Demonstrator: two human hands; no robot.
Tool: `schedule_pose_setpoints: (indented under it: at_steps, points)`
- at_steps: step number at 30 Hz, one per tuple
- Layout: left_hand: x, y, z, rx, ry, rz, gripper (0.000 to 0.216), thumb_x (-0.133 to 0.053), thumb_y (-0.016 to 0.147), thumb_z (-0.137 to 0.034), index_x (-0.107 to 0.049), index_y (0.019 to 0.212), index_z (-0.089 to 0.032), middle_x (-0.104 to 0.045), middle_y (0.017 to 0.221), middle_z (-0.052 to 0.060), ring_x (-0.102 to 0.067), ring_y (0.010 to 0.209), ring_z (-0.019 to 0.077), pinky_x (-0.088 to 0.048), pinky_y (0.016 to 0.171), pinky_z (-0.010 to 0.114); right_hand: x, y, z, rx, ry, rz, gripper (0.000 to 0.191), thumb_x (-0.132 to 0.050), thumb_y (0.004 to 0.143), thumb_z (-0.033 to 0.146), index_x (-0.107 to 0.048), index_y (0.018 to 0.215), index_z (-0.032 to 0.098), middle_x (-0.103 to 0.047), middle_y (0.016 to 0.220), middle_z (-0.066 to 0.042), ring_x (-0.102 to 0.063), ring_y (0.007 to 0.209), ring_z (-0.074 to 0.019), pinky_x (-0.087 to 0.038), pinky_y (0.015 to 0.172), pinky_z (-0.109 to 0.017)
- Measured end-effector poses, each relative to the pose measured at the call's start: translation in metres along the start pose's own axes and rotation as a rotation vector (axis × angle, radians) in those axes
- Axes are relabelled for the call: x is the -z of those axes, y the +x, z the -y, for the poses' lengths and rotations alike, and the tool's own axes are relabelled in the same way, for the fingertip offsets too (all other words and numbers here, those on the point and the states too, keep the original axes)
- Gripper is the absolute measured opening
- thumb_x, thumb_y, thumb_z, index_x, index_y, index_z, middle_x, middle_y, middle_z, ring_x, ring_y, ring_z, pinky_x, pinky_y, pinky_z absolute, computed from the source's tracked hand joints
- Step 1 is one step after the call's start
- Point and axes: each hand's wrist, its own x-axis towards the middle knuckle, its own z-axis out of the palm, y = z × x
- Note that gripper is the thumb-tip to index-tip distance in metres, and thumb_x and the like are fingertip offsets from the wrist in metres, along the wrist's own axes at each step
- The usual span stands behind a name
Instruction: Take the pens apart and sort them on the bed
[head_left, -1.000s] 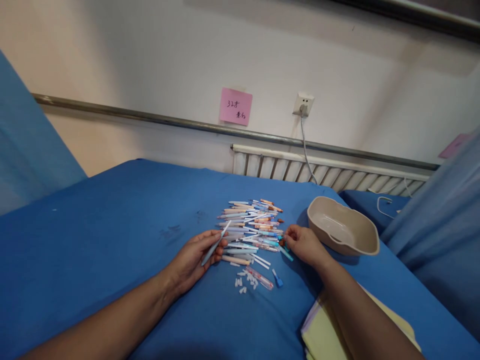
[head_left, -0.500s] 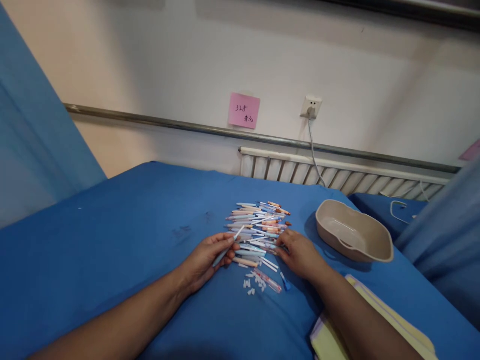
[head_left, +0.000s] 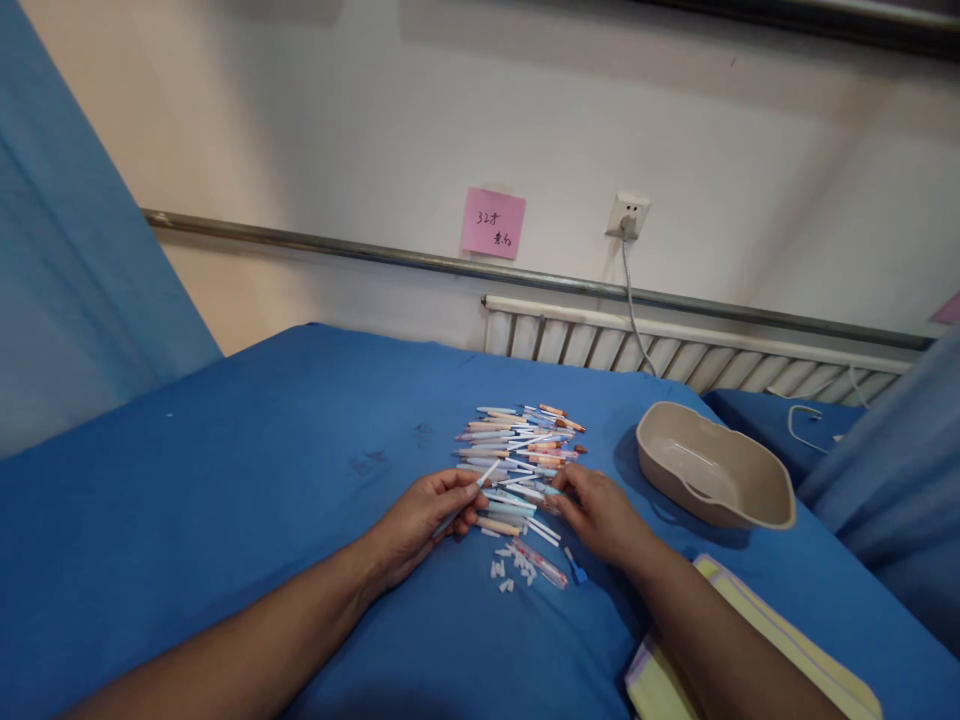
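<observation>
In my left hand [head_left: 431,512] is a slim grey-blue pen piece with a white stick-like end [head_left: 489,471] poking up past the thumb. The fingers are closed around it, left of a heap of pen parts [head_left: 510,435] in white, grey, orange and pale blue. My right hand [head_left: 596,508] lies at the heap's right side, thumb and fingers pinched at a pale blue pen part [head_left: 552,490]; most of that part is hidden. Small white plastic pieces [head_left: 517,566], a clear pinkish pen barrel [head_left: 541,565] and a blue piece [head_left: 576,567] lie nearer me.
Everything rests on a blue cloth surface [head_left: 262,450]. A beige plastic basin [head_left: 701,462] stands right of the heap. Under my right forearm is a folded yellow cloth [head_left: 787,640]. Behind are a radiator [head_left: 577,335], a metal rail [head_left: 337,245] and a pink note [head_left: 493,222]. Blue curtains hang at both sides.
My right thumb and fingers have shifted slightly, and a pale blue part now shows at their tips. My left hand keeps its pen piece; the view has shifted slightly.
</observation>
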Motion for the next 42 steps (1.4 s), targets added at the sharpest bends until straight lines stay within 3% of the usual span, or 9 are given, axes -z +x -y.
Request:
schedule_pose_setpoints:
  at_steps: [4, 8, 26, 42]
  points:
    - [-0.002, 0.0, 0.005, -0.037, 0.127, 0.038, 0.028, -0.071, 0.071, -0.034, -0.063, 0.089, -0.014, -0.065, 0.072, 0.002, -0.054, 0.055, 0.0089, -0.04, 0.051, 0.019, -0.006, 0.0, 0.005, -0.023, 0.334, -0.015, 0.013, -0.049, 0.085, 0.032, -0.052, 0.08, 0.02, -0.054, 0.064, 0.003, -0.048, 0.058, -0.0119, -0.036, 0.055, -0.022]
    - [-0.006, -0.002, 0.008, -0.032, 0.21, 0.049, 0.032, -0.073, 0.068, -0.034, -0.064, 0.091, -0.014, -0.066, 0.071, 0.001, -0.054, 0.054, 0.0088, -0.042, 0.053, 0.02, -0.01, 0.0, 0.008, -0.028, 0.49, -0.036, 0.015, -0.05, 0.084, 0.032, -0.057, 0.08, 0.019, -0.055, 0.068, 0.002, -0.048, 0.062, -0.0117, -0.038, 0.057, -0.022]
    - [-0.013, -0.009, 0.005, -0.061, 0.331, 0.089, 0.021, -0.068, 0.071, -0.03, -0.068, 0.086, -0.016, -0.068, 0.073, 0.002, -0.055, 0.056, 0.0097, -0.042, 0.056, 0.02, -0.007, 0.0, 0.008, -0.018, 0.531, -0.066, 0.016, -0.054, 0.081, 0.034, -0.062, 0.085, 0.02, -0.062, 0.078, 0.0, -0.055, 0.07, -0.0142, -0.043, 0.064, -0.024]
    - [-0.01, -0.006, 0.007, -0.052, 0.317, 0.063, 0.031, -0.07, 0.067, -0.036, -0.064, 0.089, -0.015, -0.066, 0.071, 0.0, -0.053, 0.055, 0.0089, -0.042, 0.054, 0.02, -0.011, 0.003, -0.001, -0.09, 0.797, -0.108, 0.017, -0.062, 0.076, 0.032, -0.058, 0.084, 0.019, -0.058, 0.077, 0.0, -0.053, 0.07, -0.0134, -0.043, 0.064, -0.024]
